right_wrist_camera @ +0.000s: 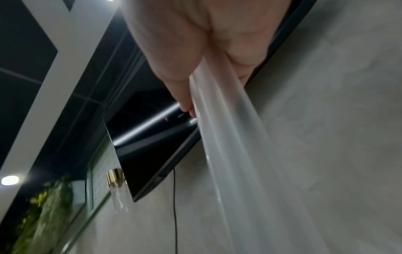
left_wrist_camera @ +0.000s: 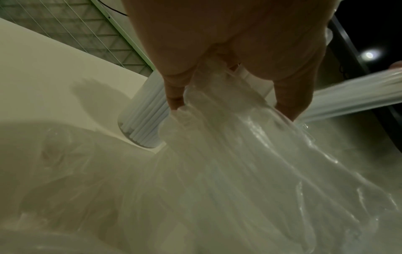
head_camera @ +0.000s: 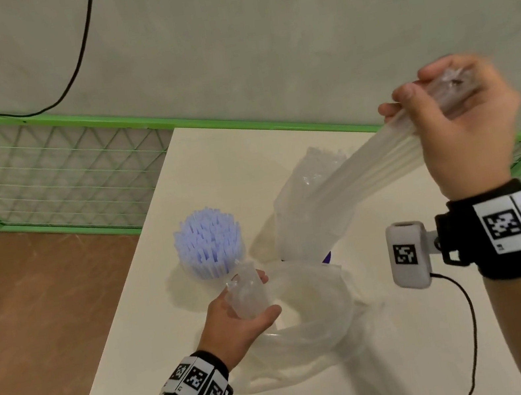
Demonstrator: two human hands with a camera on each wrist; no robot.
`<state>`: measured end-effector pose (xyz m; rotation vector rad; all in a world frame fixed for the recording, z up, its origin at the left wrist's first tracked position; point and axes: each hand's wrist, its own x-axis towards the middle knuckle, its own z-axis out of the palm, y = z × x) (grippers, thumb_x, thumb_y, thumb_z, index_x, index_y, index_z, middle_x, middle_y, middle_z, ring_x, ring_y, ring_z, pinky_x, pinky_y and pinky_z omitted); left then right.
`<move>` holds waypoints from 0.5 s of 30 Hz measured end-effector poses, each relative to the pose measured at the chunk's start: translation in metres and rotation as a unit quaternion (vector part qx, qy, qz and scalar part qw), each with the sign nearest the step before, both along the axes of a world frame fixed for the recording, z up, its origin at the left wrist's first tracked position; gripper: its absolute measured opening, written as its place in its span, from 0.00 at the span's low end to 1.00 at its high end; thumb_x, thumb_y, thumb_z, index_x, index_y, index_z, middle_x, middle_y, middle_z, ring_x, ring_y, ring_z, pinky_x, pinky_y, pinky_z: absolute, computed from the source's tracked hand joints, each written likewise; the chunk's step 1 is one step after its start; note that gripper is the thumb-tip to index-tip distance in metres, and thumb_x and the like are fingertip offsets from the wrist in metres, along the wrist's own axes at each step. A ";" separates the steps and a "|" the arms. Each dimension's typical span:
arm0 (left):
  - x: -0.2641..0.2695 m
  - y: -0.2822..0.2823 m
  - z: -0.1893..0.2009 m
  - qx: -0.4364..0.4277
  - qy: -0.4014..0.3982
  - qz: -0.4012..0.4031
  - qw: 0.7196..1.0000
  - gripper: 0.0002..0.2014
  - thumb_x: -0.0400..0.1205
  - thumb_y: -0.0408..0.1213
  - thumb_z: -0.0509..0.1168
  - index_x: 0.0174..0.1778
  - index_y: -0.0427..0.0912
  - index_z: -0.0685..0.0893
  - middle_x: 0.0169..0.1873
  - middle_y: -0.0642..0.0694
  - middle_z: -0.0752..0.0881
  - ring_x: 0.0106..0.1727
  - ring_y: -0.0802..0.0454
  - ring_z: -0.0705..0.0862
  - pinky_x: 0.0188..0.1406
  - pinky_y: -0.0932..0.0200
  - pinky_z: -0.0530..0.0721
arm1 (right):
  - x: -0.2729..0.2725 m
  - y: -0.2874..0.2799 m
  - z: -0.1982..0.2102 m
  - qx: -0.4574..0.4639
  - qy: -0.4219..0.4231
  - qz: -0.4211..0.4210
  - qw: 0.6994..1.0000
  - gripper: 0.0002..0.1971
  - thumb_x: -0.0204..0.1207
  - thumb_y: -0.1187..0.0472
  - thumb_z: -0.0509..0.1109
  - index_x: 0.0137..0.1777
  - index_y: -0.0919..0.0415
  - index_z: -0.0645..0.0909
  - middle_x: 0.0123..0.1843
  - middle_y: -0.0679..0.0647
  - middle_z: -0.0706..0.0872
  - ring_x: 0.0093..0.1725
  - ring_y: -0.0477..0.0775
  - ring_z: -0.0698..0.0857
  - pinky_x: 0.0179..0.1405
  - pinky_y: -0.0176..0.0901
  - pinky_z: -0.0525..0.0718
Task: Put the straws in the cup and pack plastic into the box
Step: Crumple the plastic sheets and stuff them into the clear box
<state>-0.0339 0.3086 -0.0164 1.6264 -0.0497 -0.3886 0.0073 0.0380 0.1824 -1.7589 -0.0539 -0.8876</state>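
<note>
A clear cup (head_camera: 208, 241) packed with pale purple straws stands upright on the cream table (head_camera: 175, 316); it also shows in the left wrist view as the cup (left_wrist_camera: 141, 120). My left hand (head_camera: 256, 297) grips a crumpled end of clear plastic (head_camera: 246, 295) just above a clear tub (head_camera: 311, 313) that holds more loose plastic. My right hand (head_camera: 422, 99) is raised at the right and grips a long, stretched plastic sleeve (head_camera: 378, 162). That sleeve runs down-left to a bundle of clear wrapping (head_camera: 308, 202) behind the tub. In the right wrist view the sleeve (right_wrist_camera: 228, 137) streams from my curled fingers.
A green mesh railing (head_camera: 49, 172) runs behind the table, with a black cable (head_camera: 81, 55) on the grey wall. The table's left edge drops to a brown floor (head_camera: 31, 325). A small purple item (head_camera: 327, 258) peeks out behind the tub. A dark screen (right_wrist_camera: 152, 154) hangs on the wall.
</note>
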 end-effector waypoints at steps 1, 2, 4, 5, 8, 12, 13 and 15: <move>0.000 0.000 0.000 0.001 0.001 0.001 1.000 0.20 0.67 0.36 0.81 0.50 0.61 0.87 0.54 0.58 0.89 0.53 0.62 0.87 0.47 0.76 0.80 | 0.006 -0.001 -0.003 -0.010 0.014 0.001 1.000 0.08 0.79 0.68 0.73 0.53 0.62 0.77 0.48 0.72 0.86 0.45 0.64 0.92 0.47 0.61 0.90; 0.000 0.000 0.000 0.003 0.001 0.001 1.000 0.20 0.67 0.36 0.81 0.50 0.62 0.86 0.54 0.58 0.89 0.53 0.61 0.87 0.46 0.76 0.80 | 0.013 -0.003 -0.007 -0.024 0.028 0.003 0.999 0.08 0.79 0.67 0.73 0.52 0.58 0.77 0.47 0.68 0.87 0.44 0.62 0.92 0.47 0.61 0.90; 0.000 0.000 0.001 0.005 0.000 0.001 1.000 0.21 0.68 0.34 0.81 0.49 0.62 0.86 0.54 0.58 0.89 0.52 0.61 0.87 0.46 0.76 0.80 | 0.025 -0.006 -0.016 -0.064 0.063 0.012 0.996 0.07 0.80 0.63 0.73 0.51 0.54 0.77 0.44 0.58 0.89 0.44 0.58 0.92 0.47 0.60 0.90; 0.000 0.000 0.000 0.005 0.001 0.001 1.000 0.21 0.69 0.32 0.81 0.49 0.62 0.86 0.53 0.57 0.89 0.52 0.61 0.87 0.45 0.76 0.80 | 0.032 -0.007 -0.022 -0.098 0.082 0.013 0.992 0.06 0.80 0.61 0.73 0.52 0.53 0.77 0.44 0.54 0.89 0.44 0.55 0.92 0.48 0.58 0.90; 0.000 0.001 0.001 0.007 0.003 0.000 1.000 0.21 0.70 0.31 0.81 0.52 0.58 0.87 0.53 0.57 0.89 0.53 0.62 0.87 0.45 0.76 0.80 | 0.049 -0.011 -0.044 -0.280 0.098 -0.019 0.955 0.06 0.79 0.57 0.73 0.52 0.57 0.82 0.47 0.50 0.87 0.47 0.51 0.87 0.53 0.44 0.83; -0.001 0.001 0.002 0.014 0.002 -0.001 1.000 0.20 0.70 0.31 0.81 0.53 0.55 0.86 0.52 0.56 0.90 0.51 0.62 0.87 0.44 0.77 0.80 | 0.056 -0.011 -0.086 -0.425 0.132 0.002 0.895 0.12 0.80 0.53 0.72 0.55 0.61 0.85 0.56 0.56 0.87 0.56 0.57 0.85 0.58 0.40 0.76; -0.001 0.001 0.002 0.015 0.002 -0.001 1.000 0.20 0.70 0.31 0.81 0.53 0.55 0.86 0.52 0.56 0.90 0.51 0.62 0.87 0.44 0.77 0.80 | 0.055 -0.010 -0.098 -0.450 0.164 0.025 0.878 0.16 0.82 0.48 0.67 0.60 0.59 0.85 0.63 0.56 0.87 0.63 0.58 0.84 0.64 0.44 0.77; -0.001 0.001 0.002 0.011 0.003 0.001 1.000 0.20 0.70 0.31 0.81 0.54 0.54 0.86 0.53 0.56 0.90 0.51 0.62 0.87 0.44 0.77 0.80 | 0.049 -0.007 -0.120 -0.499 0.228 0.083 0.832 0.27 0.84 0.40 0.52 0.73 0.53 0.78 0.77 0.50 0.77 0.79 0.55 0.72 0.77 0.55 0.70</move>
